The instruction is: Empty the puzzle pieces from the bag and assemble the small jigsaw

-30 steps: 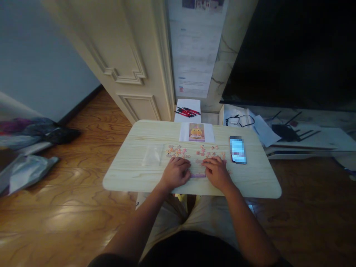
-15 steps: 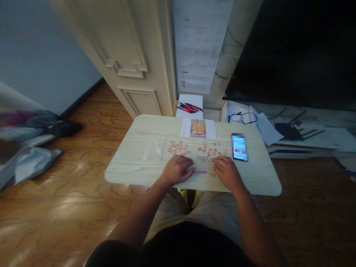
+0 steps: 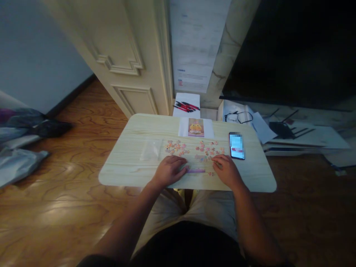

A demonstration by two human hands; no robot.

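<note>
My left hand (image 3: 171, 170) rests on the light wooden table (image 3: 122, 163), its fingers stretched and the thumb apart. Its thumb reaches the left end of a thin purple strip (image 3: 197, 171) of joined puzzle pieces. My right hand (image 3: 226, 170) is bent inward, with finger and thumb closed near a small puzzle piece (image 3: 210, 158) at their tips; its outline is blurry. Loose pink and orange puzzle pieces lie in a left pile (image 3: 176, 147) and a right pile (image 3: 208, 148). A few more pieces (image 3: 211, 174) sit below my right fingertips.
A picture sheet (image 3: 196, 128) showing yellow figures lies at the table's far edge. To the left is a clear plastic bag (image 3: 151, 150), to the right a lit phone (image 3: 237, 145). Beyond the table are red and black pens (image 3: 187, 106) and a black router (image 3: 282, 130).
The whole view has shifted slightly, so the table appears a little farther left. Both hands keep nearly the same places over the table, and the puzzle piles look unchanged.
</note>
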